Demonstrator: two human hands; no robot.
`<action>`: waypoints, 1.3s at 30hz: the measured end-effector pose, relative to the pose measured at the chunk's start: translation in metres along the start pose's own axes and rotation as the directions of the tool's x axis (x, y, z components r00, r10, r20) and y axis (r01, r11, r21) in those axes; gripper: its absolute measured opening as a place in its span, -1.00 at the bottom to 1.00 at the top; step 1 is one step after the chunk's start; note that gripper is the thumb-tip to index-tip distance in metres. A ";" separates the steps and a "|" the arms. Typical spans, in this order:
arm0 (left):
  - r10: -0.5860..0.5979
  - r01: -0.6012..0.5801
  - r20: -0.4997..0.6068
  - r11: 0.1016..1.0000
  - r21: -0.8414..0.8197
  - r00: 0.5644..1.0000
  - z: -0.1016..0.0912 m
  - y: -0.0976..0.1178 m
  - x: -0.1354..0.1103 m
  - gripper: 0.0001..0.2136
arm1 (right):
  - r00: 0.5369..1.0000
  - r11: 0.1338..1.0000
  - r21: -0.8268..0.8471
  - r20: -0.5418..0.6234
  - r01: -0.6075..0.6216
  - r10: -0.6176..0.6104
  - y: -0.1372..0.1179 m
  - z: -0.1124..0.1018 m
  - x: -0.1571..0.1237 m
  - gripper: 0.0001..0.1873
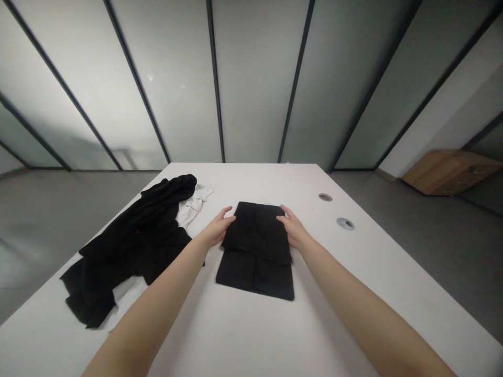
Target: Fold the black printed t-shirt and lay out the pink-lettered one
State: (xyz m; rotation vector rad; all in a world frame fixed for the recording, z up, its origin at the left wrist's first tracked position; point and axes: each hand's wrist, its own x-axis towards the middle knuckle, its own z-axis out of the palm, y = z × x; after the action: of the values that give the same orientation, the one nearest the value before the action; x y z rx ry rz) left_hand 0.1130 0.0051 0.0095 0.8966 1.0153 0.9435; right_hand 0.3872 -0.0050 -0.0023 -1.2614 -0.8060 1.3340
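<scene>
A folded black garment (pixel 257 250) lies flat in the middle of the white table (pixel 251 335), its top flap doubled over the lower part. My left hand (pixel 217 228) rests against its left side, fingers apart, touching the fold edge. My right hand (pixel 293 228) presses on its right side in the same way, fingertips on the cloth. Neither hand grips it. To the left lies a crumpled pile of black clothing (pixel 133 246), with a white cloth (pixel 192 205) showing from under its far end.
Two round metal grommets (pixel 345 223) are set in the table's right side. Beyond the table's edges lies a grey floor, with frosted glass panels behind and a low wooden cabinet (pixel 450 172) at the far right.
</scene>
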 end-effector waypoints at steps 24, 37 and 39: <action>0.251 -0.172 -0.231 0.934 0.312 0.940 0.020 -0.036 -0.022 -0.80 | 0.986 0.939 -0.301 0.058 0.168 -0.158 0.014 0.004 -0.048 -0.57; 0.168 -0.144 -0.052 0.940 0.309 0.984 -0.006 -0.056 -0.085 -0.62 | 0.987 0.993 -0.056 0.120 -0.100 0.107 0.041 -0.033 -0.094 -0.63; 0.184 -0.144 -0.080 0.923 0.358 0.980 -0.006 -0.054 -0.084 -0.61 | 0.988 0.996 -0.035 0.128 -0.083 0.087 0.041 -0.034 -0.092 -0.60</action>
State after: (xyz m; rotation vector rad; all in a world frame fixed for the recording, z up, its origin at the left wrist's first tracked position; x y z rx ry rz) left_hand 0.0983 -0.0895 -0.0191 1.2534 1.2443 0.9776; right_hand 0.3962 -0.1080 -0.0274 -1.2537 -0.8733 1.4899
